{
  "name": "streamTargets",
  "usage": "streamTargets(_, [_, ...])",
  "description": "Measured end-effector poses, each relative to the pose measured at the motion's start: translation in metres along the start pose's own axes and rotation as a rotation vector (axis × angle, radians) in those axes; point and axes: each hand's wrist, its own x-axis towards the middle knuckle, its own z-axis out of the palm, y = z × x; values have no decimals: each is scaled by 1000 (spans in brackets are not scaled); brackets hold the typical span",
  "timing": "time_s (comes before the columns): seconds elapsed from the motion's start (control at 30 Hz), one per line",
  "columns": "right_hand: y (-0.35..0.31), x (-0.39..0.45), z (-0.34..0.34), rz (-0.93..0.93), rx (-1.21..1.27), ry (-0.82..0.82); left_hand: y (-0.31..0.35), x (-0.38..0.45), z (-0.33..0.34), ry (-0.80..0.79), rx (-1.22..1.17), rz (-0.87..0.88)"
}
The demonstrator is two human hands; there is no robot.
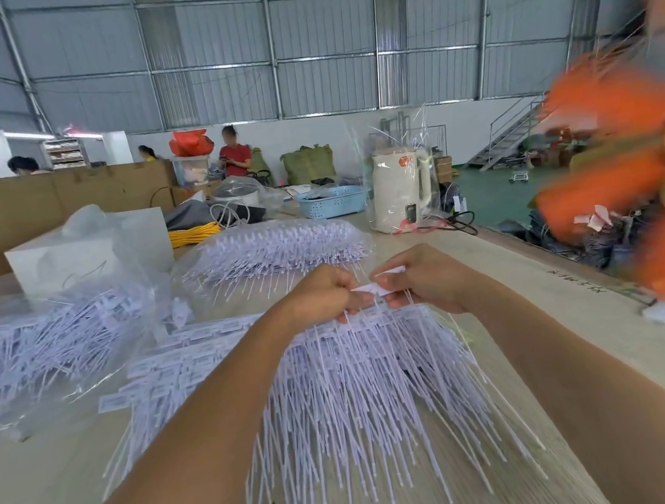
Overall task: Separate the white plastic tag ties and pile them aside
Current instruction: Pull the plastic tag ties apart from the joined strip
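- Two bare hands over a pale, wood-grained worktop (516, 264), meeting at the head end of a joined sheet of white plastic tag ties (361, 380).
- Left hand (319, 292) clenched around the flat rectangular tabs of the sheet; right hand (420, 278) pinching a small white tab (387, 273) between thumb and fingertips, touching the left.
- Thin, stiff, faintly lilac tails of the sheet fanned toward the camera between both forearms, tips spread like a comb on the worktop.
- Loose separated ties (168, 369) heaped just left of the left forearm, tabs flat, tails crossing.
- More ties bunched inside crinkled clear plastic bags: one at the left edge (53, 342), one beyond the hands (271, 252).
- White square box (87, 252) behind the left bag.
- Cream plastic kettle (399, 191) under clear film near the far right edge, light blue perforated basket (330, 201) beside it, coiled yellow cable (191, 234) further left.
- Blurred orange plush shape (643, 165) at right.
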Motion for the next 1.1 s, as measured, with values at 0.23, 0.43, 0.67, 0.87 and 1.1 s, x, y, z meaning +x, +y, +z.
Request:
streamTargets(0.23, [-3, 0, 1, -69, -236, -34, 3, 2, 6, 94, -10, -29])
streamTargets(0.43, [1, -1, 6, -202, -340, 110, 14, 5, 3, 110, -101, -87])
streamTargets(0.67, [5, -1, 13, -493, -583, 227, 20, 7, -2, 121, -135, -155])
streamTargets(0.87, [15, 6, -16, -197, -527, 420, 18, 3, -5, 103, -35, -106])
streamTargets(1.1, [-12, -5, -14, -49, -103, 137, 11, 0, -2, 10, 169, -41])
